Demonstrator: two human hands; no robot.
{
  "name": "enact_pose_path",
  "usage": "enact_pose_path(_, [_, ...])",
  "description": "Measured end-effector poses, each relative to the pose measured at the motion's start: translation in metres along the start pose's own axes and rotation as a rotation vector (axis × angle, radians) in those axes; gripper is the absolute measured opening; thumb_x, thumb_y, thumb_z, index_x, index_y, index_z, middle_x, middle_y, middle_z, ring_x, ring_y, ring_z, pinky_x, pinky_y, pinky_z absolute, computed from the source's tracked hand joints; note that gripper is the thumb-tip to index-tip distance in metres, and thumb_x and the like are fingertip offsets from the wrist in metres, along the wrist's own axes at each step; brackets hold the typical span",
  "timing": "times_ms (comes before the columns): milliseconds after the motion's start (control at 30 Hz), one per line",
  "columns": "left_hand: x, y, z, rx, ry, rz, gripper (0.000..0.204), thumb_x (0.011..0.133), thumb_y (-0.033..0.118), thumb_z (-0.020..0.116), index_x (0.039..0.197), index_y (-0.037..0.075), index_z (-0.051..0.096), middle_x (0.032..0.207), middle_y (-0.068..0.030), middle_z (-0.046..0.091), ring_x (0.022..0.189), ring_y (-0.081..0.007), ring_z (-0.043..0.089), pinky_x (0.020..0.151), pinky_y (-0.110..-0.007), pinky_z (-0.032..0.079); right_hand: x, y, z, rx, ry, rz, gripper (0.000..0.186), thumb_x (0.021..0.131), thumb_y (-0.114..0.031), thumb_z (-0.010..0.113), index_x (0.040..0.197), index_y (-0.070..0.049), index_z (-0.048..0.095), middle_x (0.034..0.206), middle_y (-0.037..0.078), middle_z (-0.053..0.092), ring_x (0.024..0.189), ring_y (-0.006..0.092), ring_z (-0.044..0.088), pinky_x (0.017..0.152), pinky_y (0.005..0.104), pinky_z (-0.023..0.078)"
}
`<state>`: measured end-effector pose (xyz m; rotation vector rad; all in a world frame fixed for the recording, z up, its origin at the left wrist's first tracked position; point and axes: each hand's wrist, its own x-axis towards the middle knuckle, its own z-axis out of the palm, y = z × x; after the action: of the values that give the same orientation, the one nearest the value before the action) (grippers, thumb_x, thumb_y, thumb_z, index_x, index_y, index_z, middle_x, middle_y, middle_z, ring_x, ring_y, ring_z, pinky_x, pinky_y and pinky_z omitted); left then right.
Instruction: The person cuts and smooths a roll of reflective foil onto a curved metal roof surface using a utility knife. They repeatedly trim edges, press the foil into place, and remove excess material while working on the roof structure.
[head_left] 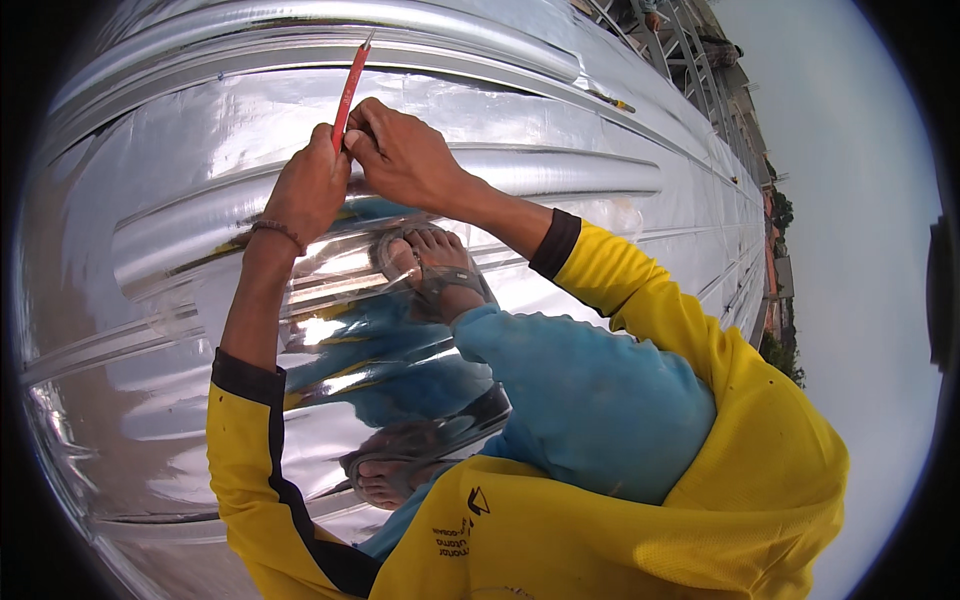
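Note:
A slim red cutter knife with a thin grey tip stands tilted, its tip pointing up and slightly right. My left hand is closed round its lower end. Against it, my right hand is closed, with thumb and fingers bent beside the knife's lower part. Whatever those fingers pinch is hidden. Just below both hands lies a shiny silver roll on the silver foil sheet.
Another silver roll or tube lies along the far side, beside long metal rails. A small yellow-and-black tool rests there. My sandaled feet stand on reflective foil. Metal framework rises at the upper right, with a person's hand near it.

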<state>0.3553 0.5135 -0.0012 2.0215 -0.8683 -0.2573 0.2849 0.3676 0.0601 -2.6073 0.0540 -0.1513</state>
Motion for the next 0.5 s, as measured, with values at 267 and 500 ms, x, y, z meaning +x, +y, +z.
enact_pose_path(267, [0.001,0.010,0.001,0.187,-0.028,-0.020,0.024,0.104,0.019,0.053,0.114,-0.001,0.044,0.086,-0.0302,0.067,0.087,-0.0480,0.067,0.074,-0.056,0.052,0.004,0.022,0.010,0.026,-0.015,-0.103,0.036,0.104,-0.028,0.041,0.106,0.003,0.060,0.092,0.022,0.066,0.086,0.0387,0.062,0.080,0.0473,0.048])
enact_pose_path(500, [0.002,0.009,0.001,0.143,-0.016,0.026,0.027,0.105,0.024,0.052,0.117,0.002,0.044,0.084,-0.0299,0.066,0.084,-0.0444,0.068,0.066,-0.053,0.051,0.008,0.015,0.000,0.446,-0.096,0.187,0.037,0.101,-0.028,0.045,0.102,0.004,0.063,0.099,0.024,0.068,0.095,0.0388,0.066,0.089,0.0455,0.050])
